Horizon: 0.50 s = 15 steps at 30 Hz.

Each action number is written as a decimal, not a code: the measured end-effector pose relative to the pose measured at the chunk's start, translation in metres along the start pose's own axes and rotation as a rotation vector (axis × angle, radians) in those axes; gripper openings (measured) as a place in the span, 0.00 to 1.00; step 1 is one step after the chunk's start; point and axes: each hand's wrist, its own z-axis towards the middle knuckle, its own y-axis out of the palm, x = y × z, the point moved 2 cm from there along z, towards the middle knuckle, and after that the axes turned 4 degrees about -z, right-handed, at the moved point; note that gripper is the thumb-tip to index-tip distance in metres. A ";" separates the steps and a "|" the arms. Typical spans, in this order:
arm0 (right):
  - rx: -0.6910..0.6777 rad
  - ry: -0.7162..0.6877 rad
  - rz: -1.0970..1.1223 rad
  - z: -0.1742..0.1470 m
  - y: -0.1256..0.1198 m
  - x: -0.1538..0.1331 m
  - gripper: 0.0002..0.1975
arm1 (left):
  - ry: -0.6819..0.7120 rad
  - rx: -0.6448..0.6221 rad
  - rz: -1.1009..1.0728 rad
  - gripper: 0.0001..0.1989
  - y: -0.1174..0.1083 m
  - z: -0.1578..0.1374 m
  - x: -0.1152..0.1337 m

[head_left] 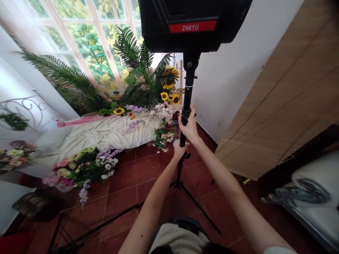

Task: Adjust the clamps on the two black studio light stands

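Note:
A black light stand (188, 83) rises from the floor in front of me, carrying a big black studio light (194, 21) with a red ZHEYU label. My right hand (189, 125) is wrapped round the pole at a black clamp collar (186, 113). Lower down, my left hand (180, 150) grips the same pole, just above another collar (187, 155). The stand's legs spread over the red tiles. The top of the light is cut off by the frame edge.
Left of the stand, a cream cloth (106, 132) covers a low platform with flowers around it. Palm fronds (143, 74) stand before the window. At right are a bamboo screen (278, 91) and a silver-trimmed sofa (312, 197). Another stand's leg (106, 224) crosses the floor at lower left.

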 end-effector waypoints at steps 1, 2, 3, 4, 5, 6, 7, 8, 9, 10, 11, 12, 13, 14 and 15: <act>-0.003 -0.003 -0.003 0.001 0.000 -0.001 0.27 | 0.010 -0.023 -0.014 0.16 -0.003 -0.003 0.001; -0.005 -0.008 -0.005 0.004 -0.001 -0.003 0.27 | 0.019 -0.042 -0.022 0.16 -0.006 -0.006 0.001; -0.005 -0.016 -0.007 0.008 -0.002 -0.006 0.27 | 0.022 -0.060 -0.026 0.17 -0.009 -0.009 0.001; -0.001 -0.024 -0.010 0.012 -0.003 -0.009 0.27 | 0.020 -0.077 -0.024 0.18 -0.012 -0.012 0.000; 0.004 -0.033 -0.014 0.017 -0.004 -0.012 0.27 | 0.018 -0.093 -0.017 0.18 -0.014 -0.015 -0.002; 0.011 -0.040 -0.020 0.023 -0.005 -0.014 0.27 | 0.019 -0.105 -0.006 0.19 -0.015 -0.017 -0.004; 0.015 -0.046 -0.028 0.027 -0.007 -0.017 0.27 | 0.026 -0.113 0.005 0.19 -0.016 -0.019 -0.007; 0.015 -0.052 -0.034 0.031 -0.008 -0.018 0.27 | 0.035 -0.116 0.011 0.20 -0.016 -0.020 -0.009; 0.013 -0.057 -0.040 0.034 -0.008 -0.018 0.27 | 0.046 -0.115 0.010 0.20 -0.016 -0.021 -0.012; 0.009 -0.061 -0.044 0.035 -0.009 -0.018 0.27 | 0.053 -0.119 0.001 0.20 -0.015 -0.021 -0.014; 0.003 -0.064 -0.044 0.033 -0.008 -0.016 0.27 | 0.055 -0.126 -0.013 0.20 -0.014 -0.021 -0.016; -0.002 -0.065 -0.041 0.030 -0.007 -0.013 0.27 | 0.054 -0.135 -0.030 0.19 -0.012 -0.021 -0.018; -0.008 -0.061 -0.035 0.024 -0.005 -0.009 0.26 | 0.056 -0.142 -0.043 0.19 -0.011 -0.021 -0.019; -0.011 -0.051 -0.027 0.017 -0.003 -0.004 0.26 | 0.060 -0.147 -0.050 0.19 -0.011 -0.021 -0.019; -0.011 -0.034 -0.021 0.009 0.000 0.002 0.27 | 0.066 -0.148 -0.053 0.18 -0.010 -0.021 -0.020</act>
